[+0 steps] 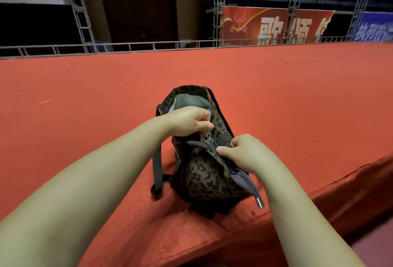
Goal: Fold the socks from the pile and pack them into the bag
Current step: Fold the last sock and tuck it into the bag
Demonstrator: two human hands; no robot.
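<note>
Nearest to me, both my bare forearms reach out over the edge of the red carpeted platform, and just beyond that edge sits the leopard-print bag, standing on the carpet with one dark strap hanging down its left side. At the near end of the bag the metal-tipped zipper tail sticks out loose, pointing toward me. My right hand has its fingers curled and clamped on the bag's fabric beside the closed part of the zipper, thumb lying along the teeth. A little farther on, my left hand pinches the zipper pull between thumb and bent fingers. Past that hand the far half of the bag gapes, showing grey lining; I can't see any socks, neither inside nor on the carpet. I judge that I'm working the zipper, and whether to shut or open it I can't say from this alone. To do it well, I should keep the right hand pulling the fabric taut toward me so the teeth line up straight, draw the pull along the track rather than upward, and keep the lining clear of the slider so it doesn't snag. Well beyond the bag run a metal railing and a red banner.
</note>
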